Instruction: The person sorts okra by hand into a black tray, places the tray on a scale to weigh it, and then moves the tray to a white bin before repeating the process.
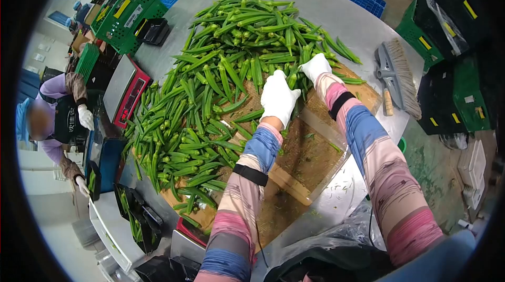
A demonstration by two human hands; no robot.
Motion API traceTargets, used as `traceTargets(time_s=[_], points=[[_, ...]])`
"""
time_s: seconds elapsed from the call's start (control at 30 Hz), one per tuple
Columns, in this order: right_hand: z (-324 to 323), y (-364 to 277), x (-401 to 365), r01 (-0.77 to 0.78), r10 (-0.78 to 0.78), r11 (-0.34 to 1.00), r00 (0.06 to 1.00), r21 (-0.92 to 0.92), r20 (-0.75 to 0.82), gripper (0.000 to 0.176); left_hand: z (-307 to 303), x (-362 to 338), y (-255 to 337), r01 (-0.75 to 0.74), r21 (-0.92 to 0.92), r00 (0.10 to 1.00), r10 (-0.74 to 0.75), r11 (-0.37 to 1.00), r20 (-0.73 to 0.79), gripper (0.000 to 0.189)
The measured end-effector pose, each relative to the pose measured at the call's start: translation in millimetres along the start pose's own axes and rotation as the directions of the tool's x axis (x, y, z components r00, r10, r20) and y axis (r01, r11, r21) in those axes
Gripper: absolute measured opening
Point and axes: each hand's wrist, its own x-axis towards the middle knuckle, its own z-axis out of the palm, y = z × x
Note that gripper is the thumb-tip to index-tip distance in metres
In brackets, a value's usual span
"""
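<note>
White-gloved left hand (280, 97) and right hand (315, 67) at okra (252, 29) heaped on a metal table (171, 40), each hand's grip unclear, white characters on a co-worker's dark apron (63, 128), yellow label (122, 8) on a green crate (117, 30), illegible.

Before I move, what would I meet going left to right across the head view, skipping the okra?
Co-worker, red scale, your left hand, your right hand, brush, green crate.
</note>
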Motion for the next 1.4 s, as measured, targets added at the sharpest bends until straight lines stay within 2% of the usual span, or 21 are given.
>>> traceTargets(time_s=[0.13, 0.2, 0.3, 0.33, 0.4, 0.47, 0.53, 0.6, 0.67, 0.77, 0.87, 1.0, 1.03, 1.07, 1.1, 1.13, 1.17, 1.2, 1.23, 1.27, 1.4], points=[[3, -5, -2, -0.051, 0.053, 0.996, 0.998, 0.068, -0.022, 0.055, 8, -13, 13, 0.027, 0.202, 0.999, -0.034, 0.979, 0.031, 0.079], [-3, 4, 1, -0.001, -0.02, 0.966, 0.997, 0.259, 0.078, 0.049, 16, -17, 9, 0.027, 0.169, 0.999, -0.02, 0.985, -0.044, 0.077], [-9, 32, 28, 0.011, -0.147, 0.819, 0.971, 0.574, 0.19, 0.04, -13, -24, -11, 0.005, -0.335, 1.0, -0.011, 0.942, -0.015, 0.066], [-44, 33, 4, -0.075, -0.232, 0.691, 0.919, 0.718, 0.319, 0.035, -33, -27, -20, -0.053, -0.418, 0.999, 0.052, 0.907, -0.012, 0.057], [-70, 49, 10, -0.001, -0.332, 0.713, 0.881, 0.701, 0.338, 0.037, -71, -33, -39, 0.031, -0.455, 0.999, -0.02, 0.89, 0.03, 0.05], [-86, 58, 5, 0.385, -0.559, 0.742, 0.807, 0.549, 0.189, 0.06, -90, -39, -68, -0.049, -0.475, 0.997, 0.014, 0.879, -0.076, 0.049], [-86, 58, -10, 0.666, -0.685, 0.728, 0.705, 0.161, 0.185, 0.061, -96, -44, -82, -0.021, -0.255, 0.991, -0.013, 0.967, -0.132, 0.05], [-73, 52, -31, 0.681, -0.629, 0.676, 0.732, -0.28, 0.262, 0.06, -86, -46, -94, -0.1, 0.047, 0.988, 0.104, 0.994, -0.115, 0.05], [-41, 65, -28, 0.833, -0.845, 0.45, 0.513, -0.321, 0.148, 0.05, -65, -48, -111, -0.226, 0.233, 0.97, 0.241, 0.946, -0.041, 0.05], [-25, 64, -23, 0.845, -0.798, 0.316, 0.482, -0.432, 0.361, 0.044, -58, -51, -118, -0.216, 0.236, 0.974, 0.225, 0.947, -0.012, 0.05], [-27, 66, -23, 0.844, -0.8, 0.293, 0.474, -0.449, 0.368, 0.041, -61, -54, -120, -0.235, 0.227, 0.97, 0.245, 0.945, -0.013, 0.053], [-48, 75, -38, 0.738, -0.74, 0.588, 0.656, -0.333, 0.148, 0.046, -83, -66, -99, -0.083, 0.111, 0.99, 0.095, 0.99, -0.107, 0.055], [-59, 76, -48, 0.678, -0.683, 0.681, 0.725, -0.279, 0.095, 0.049, -88, -69, -106, -0.094, -0.144, 0.992, 0.08, 0.985, -0.101, 0.053], [-70, 74, -57, 0.611, -0.617, 0.761, 0.785, -0.219, 0.046, 0.051, -97, -74, -114, 0.098, -0.588, 0.989, -0.013, 0.803, 0.147, 0.048], [-81, 75, -61, 0.53, -0.563, 0.823, 0.809, 0.205, 0.168, 0.053, -105, -87, -101, 0.237, -0.764, 0.965, -0.054, 0.6, 0.258, 0.046], [-84, 77, -73, 0.389, -0.527, 0.814, 0.806, 0.432, 0.268, 0.05, -111, -103, -83, 0.367, -0.863, 0.927, -0.06, 0.347, 0.37, 0.044], [-86, 84, -90, 0.202, -0.506, 0.761, 0.78, 0.617, 0.369, 0.048, -109, -116, -78, 0.377, -0.885, 0.923, -0.032, 0.272, 0.383, 0.044], [-92, 84, -116, 0.052, -0.375, 0.832, 0.786, 0.552, 0.492, 0.043, -104, -129, -70, 0.388, -0.901, 0.919, -0.001, 0.195, 0.395, 0.044], [-94, 84, -151, -0.145, -0.368, 0.723, 0.747, 0.676, 0.554, 0.041, -104, -144, -55, 0.417, -0.9, 0.908, -0.007, 0.128, 0.42, 0.048], [-85, 93, -165, -0.174, -0.423, 0.734, 0.639, 0.656, 0.643, 0.039, -94, -156, -46, 0.368, -0.924, 0.928, 0.023, 0.105, 0.372, 0.046], [-62, 106, -232, -0.378, -0.475, 0.551, 0.592, 0.744, 0.651, 0.039, -67, -205, -14, 0.275, -0.958, 0.961, 0.018, 0.085, 0.277, 0.056]])
